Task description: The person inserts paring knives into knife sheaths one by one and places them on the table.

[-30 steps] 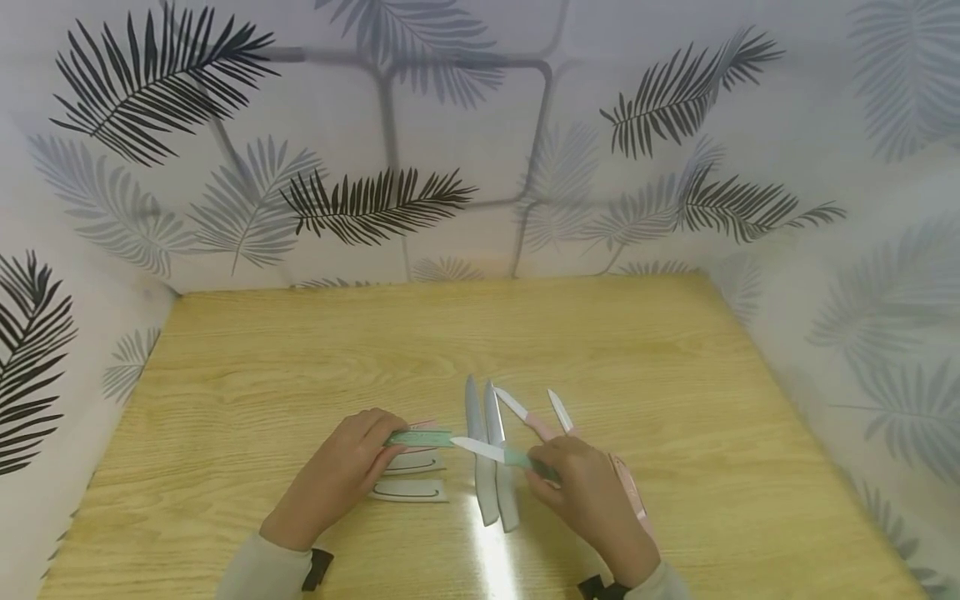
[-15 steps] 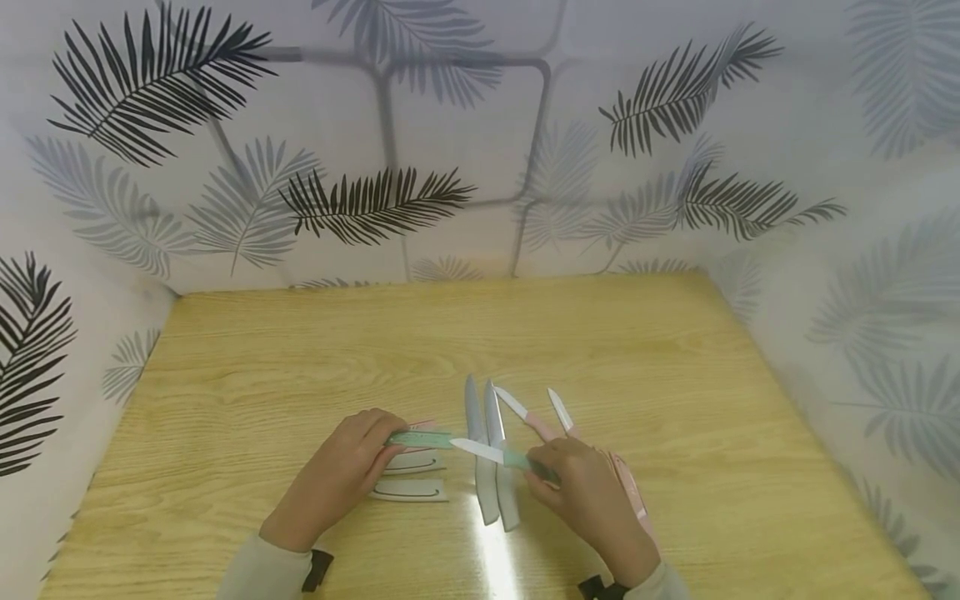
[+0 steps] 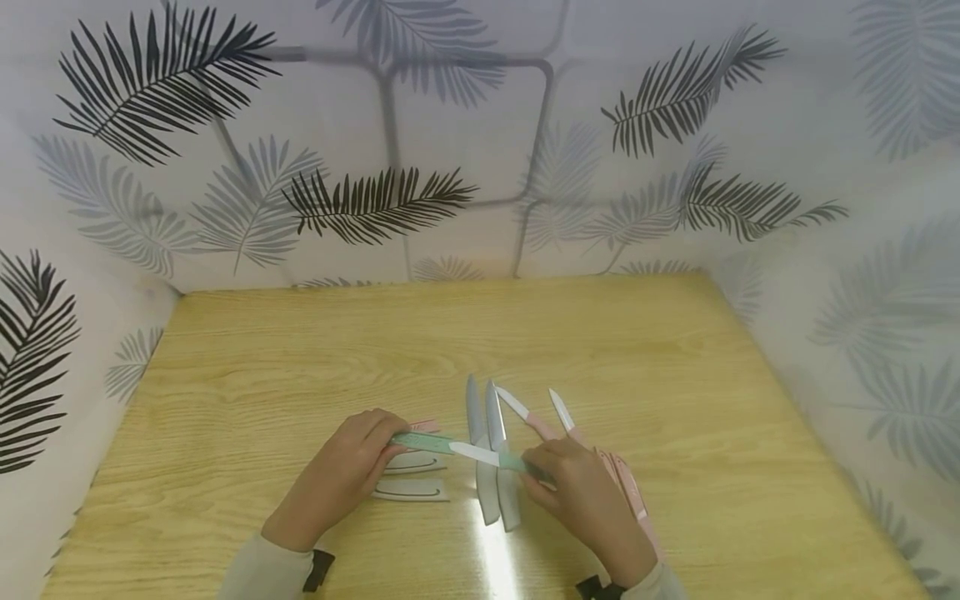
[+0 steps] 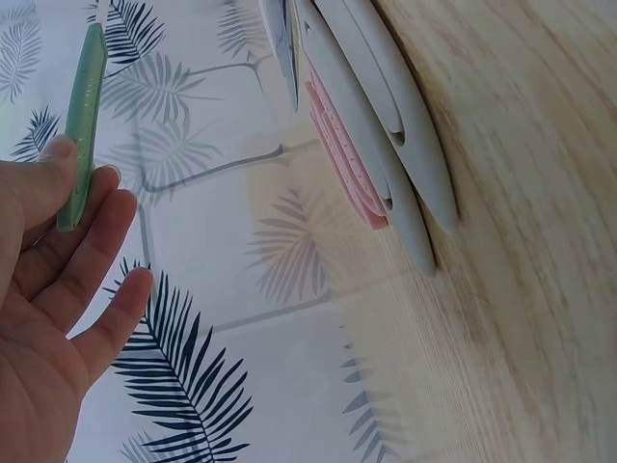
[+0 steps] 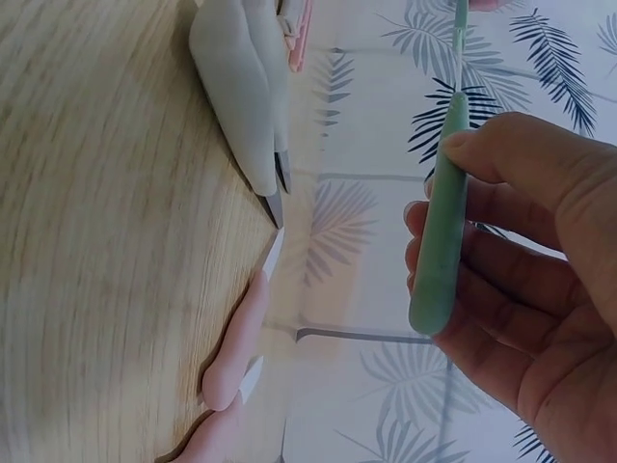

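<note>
My left hand pinches a green knife sheath between thumb and fingers, its other fingers spread in the left wrist view. In my right hand is a small knife with a green handle and a white blade. The blade points left, lined up with the sheath, its tip at the sheath's mouth; how far it reaches inside cannot be told. Both are held above the table. Under the blade lie two large knives with grey handles. Below the left hand are two grey sheaths and a pink sheath.
Two small pink-handled knives with white blades lie right of the grey knives, partly behind the right hand. Long pink pieces lie beside that hand. The wooden table meets a leaf-patterned cloth at its back and sides.
The green knife has shifted slightly left with the right hand, and less blade shows outside the sheath. The sheath has tilted a little. The left hand has hardly moved.
</note>
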Action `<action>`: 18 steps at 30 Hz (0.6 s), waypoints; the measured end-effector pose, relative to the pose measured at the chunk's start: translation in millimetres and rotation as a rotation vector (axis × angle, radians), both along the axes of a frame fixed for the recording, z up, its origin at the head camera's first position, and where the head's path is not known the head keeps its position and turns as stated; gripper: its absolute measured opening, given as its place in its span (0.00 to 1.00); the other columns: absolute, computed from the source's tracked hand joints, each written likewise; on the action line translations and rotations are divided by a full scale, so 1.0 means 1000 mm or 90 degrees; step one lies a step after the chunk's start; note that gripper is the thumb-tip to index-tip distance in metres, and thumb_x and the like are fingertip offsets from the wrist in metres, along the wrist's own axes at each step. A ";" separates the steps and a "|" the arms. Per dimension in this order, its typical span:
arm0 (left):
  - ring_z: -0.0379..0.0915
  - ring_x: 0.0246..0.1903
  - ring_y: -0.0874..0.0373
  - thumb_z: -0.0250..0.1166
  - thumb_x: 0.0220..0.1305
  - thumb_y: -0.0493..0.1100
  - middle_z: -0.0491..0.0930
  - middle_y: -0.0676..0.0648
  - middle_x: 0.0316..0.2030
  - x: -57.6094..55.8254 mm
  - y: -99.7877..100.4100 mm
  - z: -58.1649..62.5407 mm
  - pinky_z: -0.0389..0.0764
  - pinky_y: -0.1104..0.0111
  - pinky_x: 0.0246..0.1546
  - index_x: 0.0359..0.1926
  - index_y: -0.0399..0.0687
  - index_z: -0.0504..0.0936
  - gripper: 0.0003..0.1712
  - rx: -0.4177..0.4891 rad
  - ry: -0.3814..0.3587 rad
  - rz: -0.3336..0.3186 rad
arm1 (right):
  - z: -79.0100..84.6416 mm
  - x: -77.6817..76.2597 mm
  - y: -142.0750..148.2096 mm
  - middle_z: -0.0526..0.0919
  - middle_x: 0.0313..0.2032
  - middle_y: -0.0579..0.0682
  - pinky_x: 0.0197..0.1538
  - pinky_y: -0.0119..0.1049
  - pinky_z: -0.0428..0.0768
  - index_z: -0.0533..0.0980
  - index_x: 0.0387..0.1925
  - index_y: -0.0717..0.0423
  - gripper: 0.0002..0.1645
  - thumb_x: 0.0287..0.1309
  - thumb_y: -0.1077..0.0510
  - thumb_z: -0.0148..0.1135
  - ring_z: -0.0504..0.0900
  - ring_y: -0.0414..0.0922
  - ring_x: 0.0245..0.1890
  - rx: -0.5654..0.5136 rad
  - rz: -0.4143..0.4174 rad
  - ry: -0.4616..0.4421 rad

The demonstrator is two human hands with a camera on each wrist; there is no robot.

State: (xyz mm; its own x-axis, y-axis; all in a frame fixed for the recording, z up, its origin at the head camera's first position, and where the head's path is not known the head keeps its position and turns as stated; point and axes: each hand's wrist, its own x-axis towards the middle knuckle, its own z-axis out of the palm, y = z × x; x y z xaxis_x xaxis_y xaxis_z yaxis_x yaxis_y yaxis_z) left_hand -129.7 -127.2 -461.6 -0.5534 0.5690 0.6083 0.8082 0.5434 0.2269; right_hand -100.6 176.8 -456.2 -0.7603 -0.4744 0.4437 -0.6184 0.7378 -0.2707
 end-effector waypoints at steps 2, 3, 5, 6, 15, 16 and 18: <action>0.72 0.41 0.56 0.58 0.63 0.39 0.76 0.48 0.41 0.000 0.000 0.000 0.76 0.62 0.45 0.45 0.38 0.75 0.11 -0.001 0.001 -0.002 | 0.000 0.000 0.000 0.81 0.27 0.45 0.29 0.23 0.76 0.79 0.27 0.55 0.07 0.42 0.62 0.70 0.74 0.35 0.25 0.005 0.005 0.002; 0.72 0.41 0.55 0.58 0.64 0.39 0.76 0.48 0.41 0.000 0.000 -0.001 0.76 0.62 0.45 0.45 0.37 0.75 0.11 -0.001 0.001 -0.003 | 0.000 -0.001 0.000 0.81 0.27 0.45 0.29 0.23 0.76 0.80 0.27 0.55 0.07 0.42 0.62 0.70 0.75 0.35 0.26 0.006 0.007 0.004; 0.72 0.41 0.55 0.57 0.65 0.39 0.76 0.47 0.41 0.000 0.000 -0.002 0.76 0.62 0.45 0.45 0.37 0.75 0.11 -0.001 0.003 -0.004 | 0.000 -0.001 0.000 0.81 0.27 0.44 0.29 0.23 0.76 0.80 0.27 0.55 0.07 0.42 0.62 0.70 0.74 0.35 0.26 0.010 0.012 0.010; 0.72 0.42 0.55 0.57 0.65 0.40 0.76 0.47 0.41 0.000 0.001 -0.002 0.76 0.63 0.45 0.45 0.37 0.75 0.11 -0.003 0.003 -0.004 | 0.000 -0.001 0.000 0.81 0.27 0.44 0.30 0.23 0.76 0.80 0.27 0.56 0.07 0.42 0.62 0.70 0.74 0.35 0.26 0.010 0.014 0.012; 0.72 0.43 0.56 0.54 0.68 0.42 0.76 0.47 0.42 0.002 0.002 -0.002 0.75 0.65 0.46 0.46 0.37 0.75 0.13 -0.011 -0.007 0.003 | 0.001 -0.002 -0.001 0.80 0.25 0.43 0.29 0.24 0.75 0.80 0.27 0.57 0.07 0.41 0.62 0.70 0.72 0.35 0.25 0.010 0.040 0.023; 0.72 0.43 0.56 0.55 0.67 0.42 0.75 0.47 0.42 0.002 0.002 -0.002 0.75 0.65 0.46 0.46 0.37 0.75 0.13 -0.011 -0.010 0.002 | 0.001 -0.003 -0.001 0.79 0.25 0.43 0.29 0.24 0.75 0.80 0.26 0.56 0.07 0.41 0.62 0.70 0.72 0.35 0.25 0.011 0.043 0.024; 0.72 0.43 0.57 0.59 0.63 0.39 0.75 0.48 0.42 0.004 0.004 -0.002 0.75 0.66 0.46 0.47 0.37 0.74 0.13 -0.010 -0.019 0.000 | 0.001 -0.003 -0.002 0.79 0.24 0.43 0.30 0.24 0.75 0.80 0.26 0.56 0.06 0.41 0.62 0.70 0.71 0.35 0.25 0.010 0.047 0.028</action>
